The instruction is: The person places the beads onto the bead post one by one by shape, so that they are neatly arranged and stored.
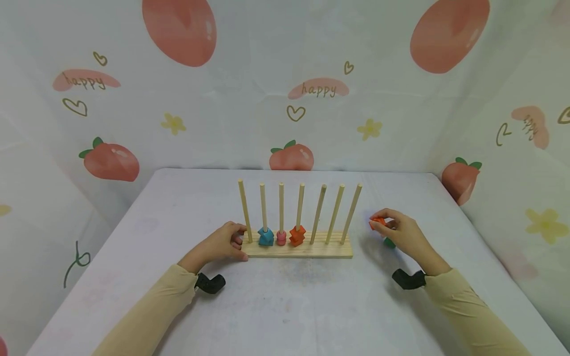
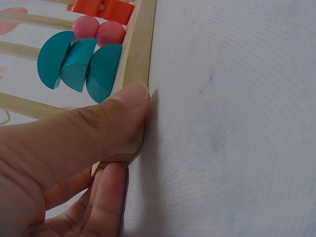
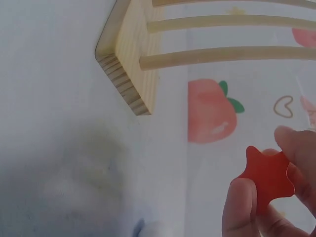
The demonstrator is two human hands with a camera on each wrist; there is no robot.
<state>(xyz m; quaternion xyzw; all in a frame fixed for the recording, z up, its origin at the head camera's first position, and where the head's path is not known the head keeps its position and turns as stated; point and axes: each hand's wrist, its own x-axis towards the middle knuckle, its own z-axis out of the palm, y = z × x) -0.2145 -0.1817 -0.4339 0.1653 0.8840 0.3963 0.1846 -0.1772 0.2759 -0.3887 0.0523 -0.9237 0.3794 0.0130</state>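
- Seven upright wooden pegs (image 1: 318,213) stand in a row along the pegboard (image 1: 299,252), the landmark for all that follows; its long side lies across the white surface (image 1: 289,306).
- The left hand (image 1: 221,241) grips the pegboard's left end, thumb laid on the near edge and fingers round the end face.
- The right hand (image 1: 404,233) is out past the pegboard's right end, well apart from the left one, pinching an orange-red star-shaped piece (image 3: 269,177) between thumb and fingers; that star is beyond the right end, not touching the board.
- On the pegboard's second peg from the left sit three teal half-round pieces (image 1: 266,237), stacked at the base.
- Two round pink beads (image 1: 281,238) sit low on the third peg, and orange-red pieces (image 1: 297,236) on the fourth.
- To the right of the pegboard, a green piece (image 1: 389,243) shows under the right hand, partly hidden by it.
- Behind the pegboard hangs a white backdrop (image 1: 249,64) printed with peaches, hearts and "happy".
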